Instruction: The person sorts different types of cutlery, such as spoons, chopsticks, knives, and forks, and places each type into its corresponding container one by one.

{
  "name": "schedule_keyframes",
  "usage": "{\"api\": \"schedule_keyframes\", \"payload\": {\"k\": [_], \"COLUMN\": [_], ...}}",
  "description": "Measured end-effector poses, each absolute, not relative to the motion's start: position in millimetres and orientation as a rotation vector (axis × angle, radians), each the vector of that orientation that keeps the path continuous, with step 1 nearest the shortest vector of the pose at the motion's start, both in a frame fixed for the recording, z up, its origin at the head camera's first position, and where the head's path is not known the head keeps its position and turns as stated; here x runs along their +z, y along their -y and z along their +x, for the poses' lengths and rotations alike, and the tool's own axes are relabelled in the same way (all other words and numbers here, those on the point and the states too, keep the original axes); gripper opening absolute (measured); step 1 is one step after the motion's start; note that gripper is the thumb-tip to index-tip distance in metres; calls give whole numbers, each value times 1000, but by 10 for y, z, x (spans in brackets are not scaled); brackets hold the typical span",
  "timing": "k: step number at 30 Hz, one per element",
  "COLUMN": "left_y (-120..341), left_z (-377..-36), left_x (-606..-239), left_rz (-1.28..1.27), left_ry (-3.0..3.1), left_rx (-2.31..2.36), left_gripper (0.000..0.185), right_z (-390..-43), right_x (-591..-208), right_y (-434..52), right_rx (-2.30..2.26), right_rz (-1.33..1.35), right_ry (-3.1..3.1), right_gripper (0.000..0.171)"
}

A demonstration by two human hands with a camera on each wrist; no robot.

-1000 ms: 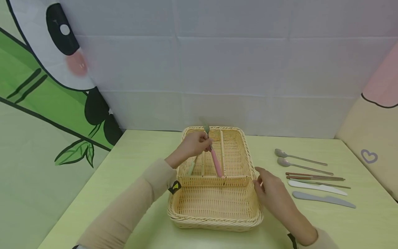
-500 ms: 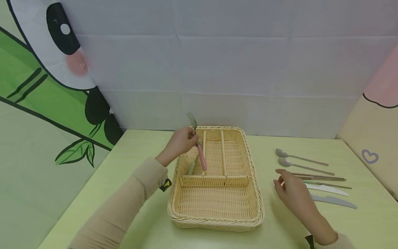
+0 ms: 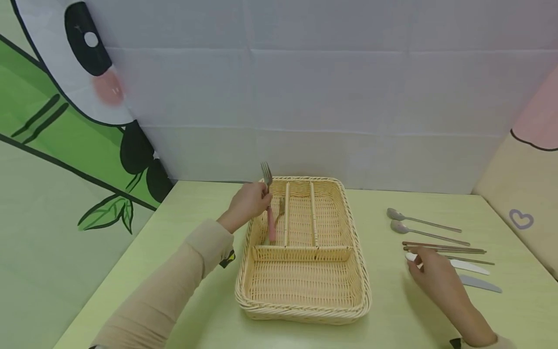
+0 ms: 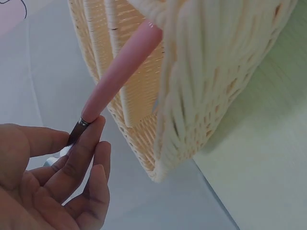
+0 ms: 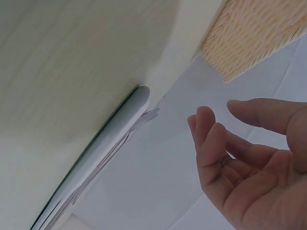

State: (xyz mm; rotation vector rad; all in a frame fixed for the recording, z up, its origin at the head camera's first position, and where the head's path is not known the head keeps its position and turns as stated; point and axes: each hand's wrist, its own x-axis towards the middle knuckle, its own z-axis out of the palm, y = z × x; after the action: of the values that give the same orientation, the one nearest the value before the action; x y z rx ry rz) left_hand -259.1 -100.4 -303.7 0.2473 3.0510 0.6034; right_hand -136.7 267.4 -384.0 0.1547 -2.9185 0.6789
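Fingers (image 4: 84, 143) and thumb of the left hand (image 3: 247, 202) pinch a pink-handled fork (image 3: 270, 220) just above its handle; its tines point roughly to 12 o'clock and the handle hangs toward 6. This fork is over the far-left compartment of a wicker basket (image 3: 305, 309), at about 11 o'clock from the basket's middle. Whether the handle's end touches the wicker cannot be told. Inside that same compartment lies a second fork (image 3: 281, 207), tines toward 12 o'clock, partly hidden behind the pink handle. Two dividers run from 12 to 6 o'clock in the far part, and one wide compartment fills the near part.

At 3 o'clock from the basket, the right hand (image 3: 438, 276) holds nothing; a clear gap separates its thumb from the fingertips. It is above the laid-out cutlery, hiding parts of a white knife (image 3: 471, 266) and a grey knife (image 3: 479, 284), whose blades show toward 3 o'clock. At 12 o'clock from that hand lie brown chopsticks (image 3: 449, 249), and farther off two spoons (image 3: 396, 225) with bowls toward 9 o'clock. All rests on a pale counter (image 3: 209, 315). Pale cloth (image 3: 314, 92) hangs at 12 o'clock.
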Motion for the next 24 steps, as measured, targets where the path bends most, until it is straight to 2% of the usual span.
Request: {"api": "schedule_keyframes", "payload": {"k": [6, 16, 24], "left_y": [1002, 968, 952], "left_z": [-2615, -2662, -2659], "left_x": [-3125, -3273, -3363], "left_rz": [250, 275, 318], "left_ry": [-3035, -2977, -2994], "left_rx": [543, 437, 419], "left_gripper": [24, 36, 37], "right_z": [-1370, -1384, -1409], "right_x": [-3896, -3981, -4022], "right_y": [-2803, -2955, -3024], "right_rx": [655, 577, 563], "right_rz": [147, 117, 113], "right_ry": [2917, 3011, 3077], "right_gripper": [28, 24, 24]}}
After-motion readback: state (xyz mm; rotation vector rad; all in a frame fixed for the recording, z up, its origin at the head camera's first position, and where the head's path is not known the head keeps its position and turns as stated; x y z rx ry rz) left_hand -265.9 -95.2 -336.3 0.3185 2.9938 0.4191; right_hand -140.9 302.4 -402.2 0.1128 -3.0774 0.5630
